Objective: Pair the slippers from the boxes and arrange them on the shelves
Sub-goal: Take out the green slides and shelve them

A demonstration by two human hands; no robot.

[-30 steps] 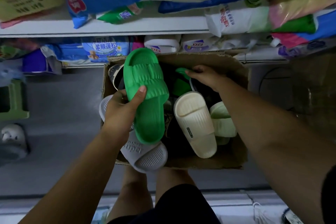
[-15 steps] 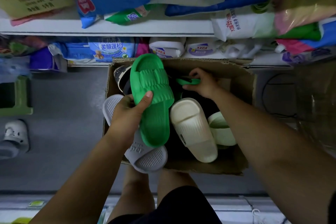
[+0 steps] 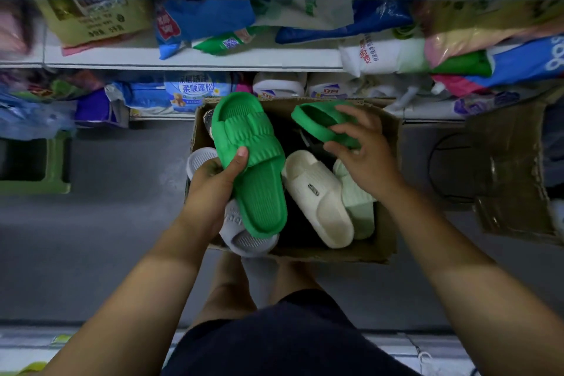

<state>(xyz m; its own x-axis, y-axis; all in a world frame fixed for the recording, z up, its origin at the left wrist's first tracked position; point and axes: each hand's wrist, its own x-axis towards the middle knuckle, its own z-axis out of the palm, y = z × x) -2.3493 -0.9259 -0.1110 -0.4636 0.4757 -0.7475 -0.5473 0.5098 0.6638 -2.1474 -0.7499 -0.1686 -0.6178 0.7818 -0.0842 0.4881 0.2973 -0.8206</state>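
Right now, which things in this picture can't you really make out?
Head view only:
- The second green slipper: right end covered by the right hand.
- The grey slipper: middle hidden under the left hand and the first green slipper.
- Bottom of the box: dark, buried under slippers.
- Label on the cream slipper: too small to read.
- The packages at the shelf's far left: blurred.
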